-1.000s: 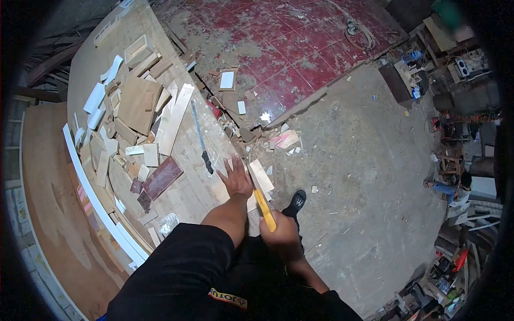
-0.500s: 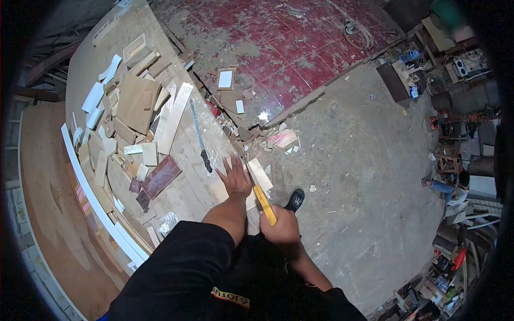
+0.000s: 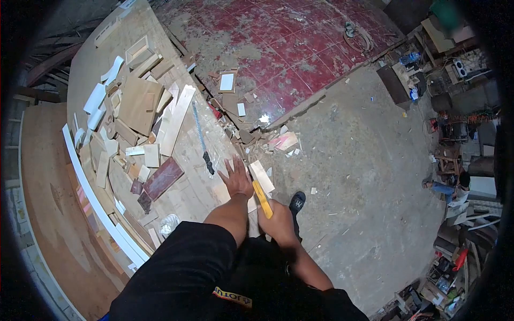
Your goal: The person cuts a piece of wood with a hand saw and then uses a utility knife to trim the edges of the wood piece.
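My left hand lies flat with its fingers spread, pressing on the pale wood at the edge of the workbench. My right hand is wrapped round the yellow handle of what looks like a handsaw. Its thin dark blade runs forward beside my left hand and is mostly hidden. A pale board shows just right of the blade, past the bench edge. Left of my fingertips lies a light-blue strip with a black end.
Wood offcuts are heaped on the bench's left side, near a dark red block. Scraps litter the concrete floor by the red tiles. A person sits far right among tools and clutter.
My right hand and the yellow handle have moved slightly forward and left, along the line of the blade. My left hand stays pressed flat on the wood.
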A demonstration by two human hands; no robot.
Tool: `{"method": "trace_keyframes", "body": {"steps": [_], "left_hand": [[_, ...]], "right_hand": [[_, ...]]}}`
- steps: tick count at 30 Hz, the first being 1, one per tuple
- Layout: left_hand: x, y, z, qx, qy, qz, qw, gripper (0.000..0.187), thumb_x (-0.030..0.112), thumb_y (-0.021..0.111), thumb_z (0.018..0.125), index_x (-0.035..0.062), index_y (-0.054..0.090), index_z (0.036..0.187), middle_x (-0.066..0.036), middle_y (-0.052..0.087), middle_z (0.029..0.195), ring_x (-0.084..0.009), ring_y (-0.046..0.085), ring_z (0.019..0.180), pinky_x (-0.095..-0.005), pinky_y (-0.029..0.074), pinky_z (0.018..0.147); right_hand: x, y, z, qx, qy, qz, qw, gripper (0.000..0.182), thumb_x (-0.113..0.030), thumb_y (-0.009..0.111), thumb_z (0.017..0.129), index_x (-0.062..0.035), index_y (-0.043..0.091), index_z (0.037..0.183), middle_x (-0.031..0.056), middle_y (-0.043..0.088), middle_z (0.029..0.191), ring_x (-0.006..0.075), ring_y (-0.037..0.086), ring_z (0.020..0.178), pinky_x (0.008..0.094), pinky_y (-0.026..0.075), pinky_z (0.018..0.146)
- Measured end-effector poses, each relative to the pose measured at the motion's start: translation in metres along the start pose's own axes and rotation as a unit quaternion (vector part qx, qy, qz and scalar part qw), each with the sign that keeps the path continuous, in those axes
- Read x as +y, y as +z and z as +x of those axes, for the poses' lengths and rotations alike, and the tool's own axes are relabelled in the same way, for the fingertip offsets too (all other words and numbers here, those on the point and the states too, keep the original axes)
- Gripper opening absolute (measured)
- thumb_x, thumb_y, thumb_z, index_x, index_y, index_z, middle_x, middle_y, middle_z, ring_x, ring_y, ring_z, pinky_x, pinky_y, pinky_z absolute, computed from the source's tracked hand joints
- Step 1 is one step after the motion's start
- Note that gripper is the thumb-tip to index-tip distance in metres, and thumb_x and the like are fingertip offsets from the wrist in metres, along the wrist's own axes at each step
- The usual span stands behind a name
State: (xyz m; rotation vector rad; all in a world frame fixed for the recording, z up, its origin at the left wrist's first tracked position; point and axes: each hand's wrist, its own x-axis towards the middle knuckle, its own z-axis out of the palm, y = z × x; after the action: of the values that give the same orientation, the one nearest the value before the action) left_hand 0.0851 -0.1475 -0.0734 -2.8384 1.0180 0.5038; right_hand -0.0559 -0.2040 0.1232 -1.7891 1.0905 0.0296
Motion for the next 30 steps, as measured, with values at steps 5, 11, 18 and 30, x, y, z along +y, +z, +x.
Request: {"method": "trace_keyframes", "body": {"steps": [5, 11, 18, 30], "left_hand": [[0.002, -0.008, -0.002, -0.008, -0.007, -0.011, 1.0, 0.072, 0.036, 0.041, 0.101, 0.0086, 0.018, 0.163, -0.008, 0.008, 0.173, -0.0395, 0.004, 0.158, -0.0733, 0.003, 0.118], [0.002, -0.006, 0.001, -0.005, -0.005, -0.011, 1.0, 0.073, 0.036, 0.041, 0.1, 0.0086, 0.018, 0.163, -0.007, 0.01, 0.172, -0.0389, 0.005, 0.158, -0.0735, 0.003, 0.118], [0.003, -0.005, 0.0, 0.006, -0.002, -0.026, 1.0, 0.073, 0.036, 0.042, 0.099, 0.0082, 0.02, 0.163, -0.007, 0.011, 0.172, -0.0393, 0.006, 0.157, -0.0732, 0.003, 0.119], [0.0, -0.003, -0.001, 0.008, 0.0, -0.032, 0.999, 0.072, 0.036, 0.041, 0.099, 0.008, 0.021, 0.163, -0.007, 0.009, 0.173, -0.0392, 0.006, 0.158, -0.0728, 0.001, 0.119]], "right_hand": [[-0.001, -0.012, -0.003, -0.002, -0.008, 0.015, 1.0, 0.029, -0.029, 0.064, 0.091, -0.0004, 0.067, 0.093, 0.0281, 0.068, 0.085, 0.0486, 0.067, 0.085, 0.054, 0.055, 0.074], [-0.013, -0.023, -0.013, -0.039, 0.022, -0.034, 0.998, 0.03, -0.03, 0.065, 0.09, 0.0002, 0.066, 0.089, 0.0286, 0.068, 0.083, 0.0487, 0.067, 0.084, 0.0548, 0.053, 0.072], [0.0, -0.02, -0.017, -0.004, 0.008, 0.007, 1.0, 0.032, -0.032, 0.065, 0.09, -0.0004, 0.066, 0.089, 0.0283, 0.068, 0.082, 0.048, 0.068, 0.083, 0.0549, 0.053, 0.072], [0.001, -0.008, -0.006, 0.024, -0.029, -0.014, 0.999, 0.029, -0.029, 0.066, 0.088, -0.0001, 0.068, 0.09, 0.0279, 0.069, 0.083, 0.0476, 0.068, 0.083, 0.0541, 0.054, 0.073]]}}
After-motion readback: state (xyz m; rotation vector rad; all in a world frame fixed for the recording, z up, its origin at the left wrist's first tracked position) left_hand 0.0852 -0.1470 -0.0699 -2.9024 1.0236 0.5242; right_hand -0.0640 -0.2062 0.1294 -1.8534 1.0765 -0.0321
